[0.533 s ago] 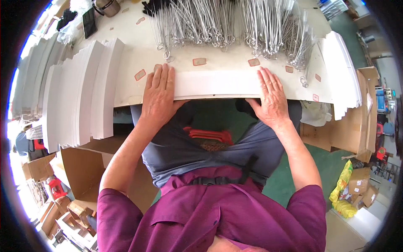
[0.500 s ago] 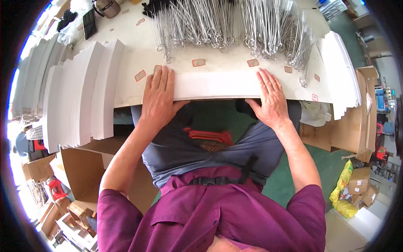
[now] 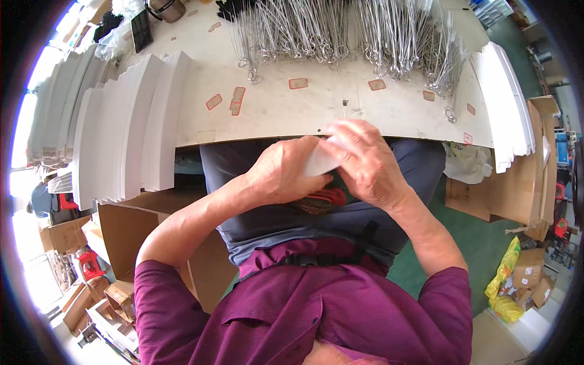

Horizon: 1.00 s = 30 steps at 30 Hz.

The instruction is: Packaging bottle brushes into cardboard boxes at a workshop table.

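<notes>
A piece of white card [image 3: 321,160] is held between my two hands, over my lap at the table's front edge. My left hand [image 3: 283,170] is closed on its left side, the thumb below. The fingers of my right hand [image 3: 369,165] are bent over its right side and slightly blurred. Most of the card is hidden behind the hands, so its full shape cannot be made out. Beyond the hands, many thin metal rods with ring ends [image 3: 304,36] lie in bunches on the table [image 3: 274,109].
Stacks of white card strips stand at the table's left [image 3: 131,128] and right [image 3: 502,106]. A phone [image 3: 141,31] and a metal mug [image 3: 166,9] lie far left. Open cardboard boxes flank my legs, left [image 3: 131,240] and right [image 3: 499,194].
Both hands have left the table top, where they lay flat on the ends of a long white strip. They have come together nearer my body, with white card between them.
</notes>
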### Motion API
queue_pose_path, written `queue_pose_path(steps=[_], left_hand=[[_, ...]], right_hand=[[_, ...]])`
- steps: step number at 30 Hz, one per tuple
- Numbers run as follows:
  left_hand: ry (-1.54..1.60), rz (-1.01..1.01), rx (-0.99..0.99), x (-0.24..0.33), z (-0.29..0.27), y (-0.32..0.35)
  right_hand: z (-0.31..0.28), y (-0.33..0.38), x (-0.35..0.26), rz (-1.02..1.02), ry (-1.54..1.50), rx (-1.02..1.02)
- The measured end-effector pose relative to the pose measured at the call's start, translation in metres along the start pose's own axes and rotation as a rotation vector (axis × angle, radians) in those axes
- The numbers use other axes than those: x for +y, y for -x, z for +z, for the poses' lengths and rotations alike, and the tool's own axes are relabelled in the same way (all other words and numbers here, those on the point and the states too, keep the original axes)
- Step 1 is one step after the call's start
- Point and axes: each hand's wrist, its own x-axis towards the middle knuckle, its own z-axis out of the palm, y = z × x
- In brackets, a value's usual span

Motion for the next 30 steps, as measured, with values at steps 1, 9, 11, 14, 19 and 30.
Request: queue_pose_path(steps=[1,9,11,14,19,30], left_hand=[[-0.018,-0.038,0.061,0.0,0.0,0.0],[-0.015,-0.145,0.213,-0.01,0.014,0.015],[-0.001,-0.198,0.235,-0.012,0.019,0.018],[0.006,-0.213,0.242,-0.009,0.023,0.025],[-0.008,-0.178,0.26,-0.01,0.031,0.03],[0.117,-0.168,0.286,-0.003,0.051,0.024]], right_hand=[[0.001,-0.001,-0.001,0.088,-0.003,0.065],[0.025,0.037,-0.018,0.327,-0.197,0.269],[0.033,0.037,-0.021,0.344,-0.232,0.282],[0.035,0.036,-0.026,0.346,-0.244,0.296],[0.038,0.036,-0.026,0.327,-0.21,0.348],[0.046,0.044,-0.039,0.717,-0.899,0.047]])
